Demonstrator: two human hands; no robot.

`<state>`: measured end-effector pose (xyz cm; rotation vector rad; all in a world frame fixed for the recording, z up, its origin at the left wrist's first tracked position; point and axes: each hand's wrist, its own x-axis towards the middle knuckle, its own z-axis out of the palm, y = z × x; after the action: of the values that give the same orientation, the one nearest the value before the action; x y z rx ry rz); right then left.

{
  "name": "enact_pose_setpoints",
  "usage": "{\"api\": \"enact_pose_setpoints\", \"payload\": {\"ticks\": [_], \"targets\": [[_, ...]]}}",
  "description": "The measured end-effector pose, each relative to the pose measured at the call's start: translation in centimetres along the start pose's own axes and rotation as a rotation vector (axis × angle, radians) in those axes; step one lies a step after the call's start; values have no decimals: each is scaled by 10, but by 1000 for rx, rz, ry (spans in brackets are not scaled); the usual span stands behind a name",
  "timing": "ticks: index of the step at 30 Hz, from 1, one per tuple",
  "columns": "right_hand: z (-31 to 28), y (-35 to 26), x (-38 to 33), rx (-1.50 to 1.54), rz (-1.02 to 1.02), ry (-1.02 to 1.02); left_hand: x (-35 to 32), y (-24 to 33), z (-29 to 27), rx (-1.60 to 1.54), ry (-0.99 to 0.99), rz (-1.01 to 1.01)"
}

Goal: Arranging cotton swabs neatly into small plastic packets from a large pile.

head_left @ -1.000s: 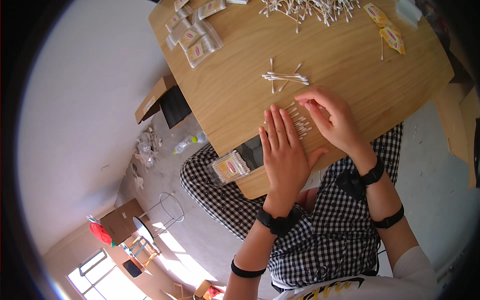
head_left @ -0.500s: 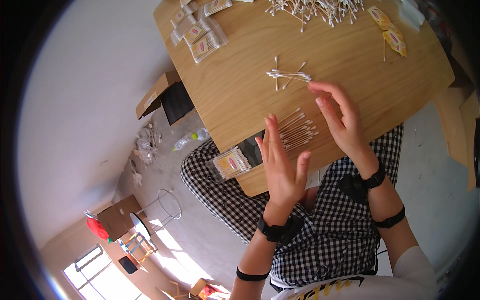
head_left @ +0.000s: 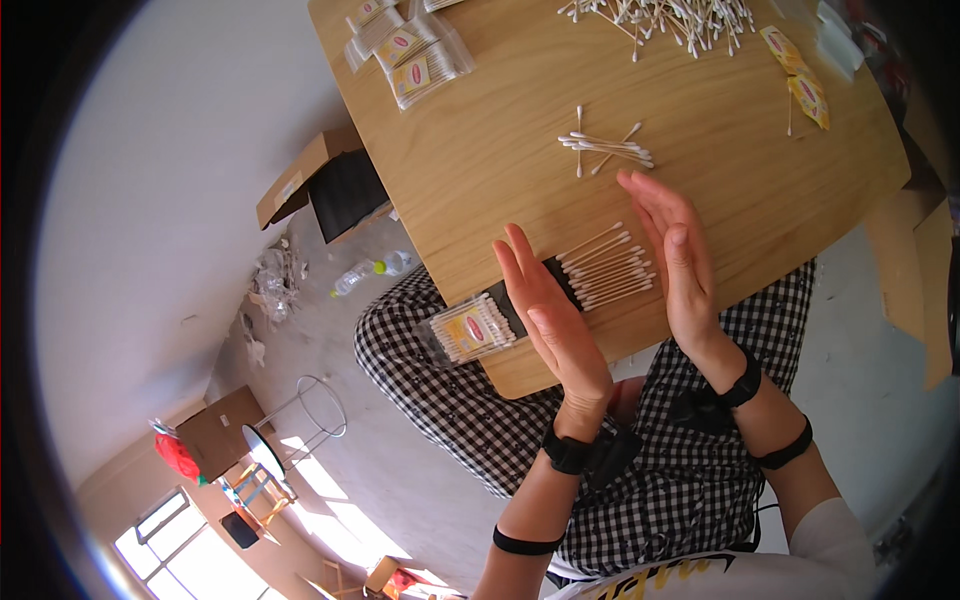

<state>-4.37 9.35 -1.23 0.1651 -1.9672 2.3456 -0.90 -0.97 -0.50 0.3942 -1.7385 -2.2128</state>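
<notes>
Left hand (head_left: 560,325) and right hand (head_left: 690,270) stood flat, empty, apart. Cotton swabs (head_left: 612,268) lay between them, long axes running hand-to-hand.

The swab pile (head_left: 680,22) and some packets (head_left: 440,4) are cut off by the upper edge, as is the far side of the desk (head_left: 480,180). Part of the dark mat (head_left: 567,284) is covered by the left hand (head_left: 550,315). The print on the wrappers (head_left: 808,100) is too small to be read. The shirt (head_left: 740,578) is cropped by the lower edge.
</notes>
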Motion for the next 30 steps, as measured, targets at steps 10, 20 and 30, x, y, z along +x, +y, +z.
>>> {"api": "enact_pose_setpoints", "payload": {"ticks": [10,20,30], "targets": [[-1,4,-2,93,25,23,2,5,-4,-21,-26,1],[-9,3,1,168,91,36,-3,7,-15,732,-297,213],[-56,-18,5,-292,49,-207,-10,-1,-21,1468,-628,410]]}}
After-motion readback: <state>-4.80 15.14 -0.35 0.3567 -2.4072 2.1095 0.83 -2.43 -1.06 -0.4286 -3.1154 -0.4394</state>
